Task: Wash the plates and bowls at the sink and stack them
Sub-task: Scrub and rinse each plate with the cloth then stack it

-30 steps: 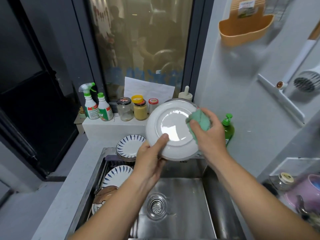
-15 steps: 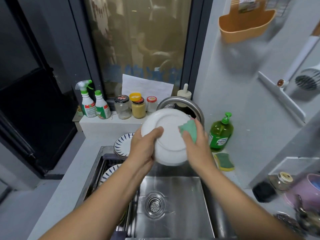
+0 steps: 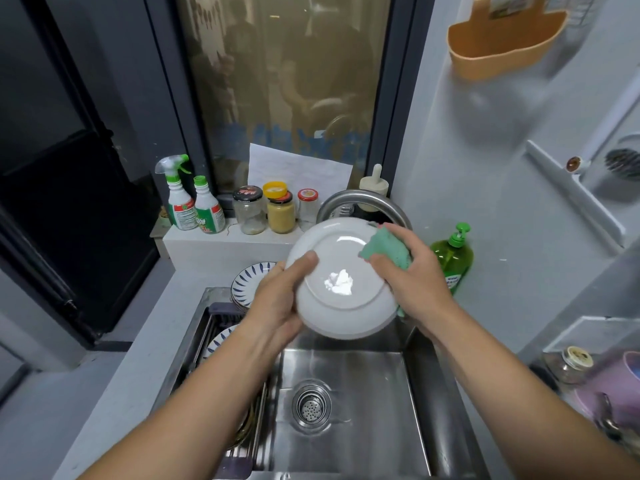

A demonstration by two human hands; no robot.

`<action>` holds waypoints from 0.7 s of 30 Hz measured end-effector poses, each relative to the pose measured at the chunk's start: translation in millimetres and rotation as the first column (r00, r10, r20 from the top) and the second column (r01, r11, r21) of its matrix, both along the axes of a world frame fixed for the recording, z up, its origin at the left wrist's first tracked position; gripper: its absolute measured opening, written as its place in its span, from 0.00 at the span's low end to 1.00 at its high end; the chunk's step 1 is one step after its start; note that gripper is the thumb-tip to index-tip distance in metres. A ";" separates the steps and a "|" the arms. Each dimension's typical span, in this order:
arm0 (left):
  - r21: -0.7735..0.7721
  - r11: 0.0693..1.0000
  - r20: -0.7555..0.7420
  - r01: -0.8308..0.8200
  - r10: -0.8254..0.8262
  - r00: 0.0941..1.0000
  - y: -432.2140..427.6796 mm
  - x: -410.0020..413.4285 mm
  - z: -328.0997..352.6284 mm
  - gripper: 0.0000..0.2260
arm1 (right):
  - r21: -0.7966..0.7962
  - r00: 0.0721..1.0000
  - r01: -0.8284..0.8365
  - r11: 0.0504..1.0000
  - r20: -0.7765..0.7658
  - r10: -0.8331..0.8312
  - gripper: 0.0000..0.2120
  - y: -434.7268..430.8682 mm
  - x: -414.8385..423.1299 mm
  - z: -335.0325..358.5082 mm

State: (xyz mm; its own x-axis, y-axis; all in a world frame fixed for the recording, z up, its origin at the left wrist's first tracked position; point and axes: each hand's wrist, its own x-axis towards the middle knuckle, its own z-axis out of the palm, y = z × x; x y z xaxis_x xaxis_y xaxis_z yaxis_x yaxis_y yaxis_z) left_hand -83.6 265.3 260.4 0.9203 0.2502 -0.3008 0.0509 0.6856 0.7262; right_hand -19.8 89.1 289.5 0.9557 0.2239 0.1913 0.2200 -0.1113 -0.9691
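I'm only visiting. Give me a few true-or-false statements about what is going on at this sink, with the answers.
1. The left hand grips the white plate at its rim. True.
2. The right hand holds a yellow sponge. False: it holds a green cloth against the plate.
3. The plate lies flat in the sink. False: it is held tilted above the sink.
4. A green soap bottle stands to the right of the plate. True.

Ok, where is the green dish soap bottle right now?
Head view: the green soap bottle stands right of the sink, partly behind the right hand holding the cloth against the plate.
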 end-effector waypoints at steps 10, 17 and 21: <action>0.221 0.969 -0.055 -0.109 0.124 0.991 -15.6 3.7 -14.3 0.14 | -0.360 0.993 0.119 0.925 0.041 -0.112 0.23 8.2 -9.7 -40.5; 0.133 0.963 -0.064 -0.235 0.245 0.967 -23.9 -0.5 -42.4 0.16 | -0.299 0.980 0.188 0.936 -0.005 -0.199 0.28 33.5 -44.3 -76.1; 0.300 0.950 0.012 -0.088 0.089 0.996 -2.6 -15.6 -45.7 0.25 | -0.094 0.959 0.145 0.985 -0.233 -0.163 0.21 24.8 -14.6 -65.0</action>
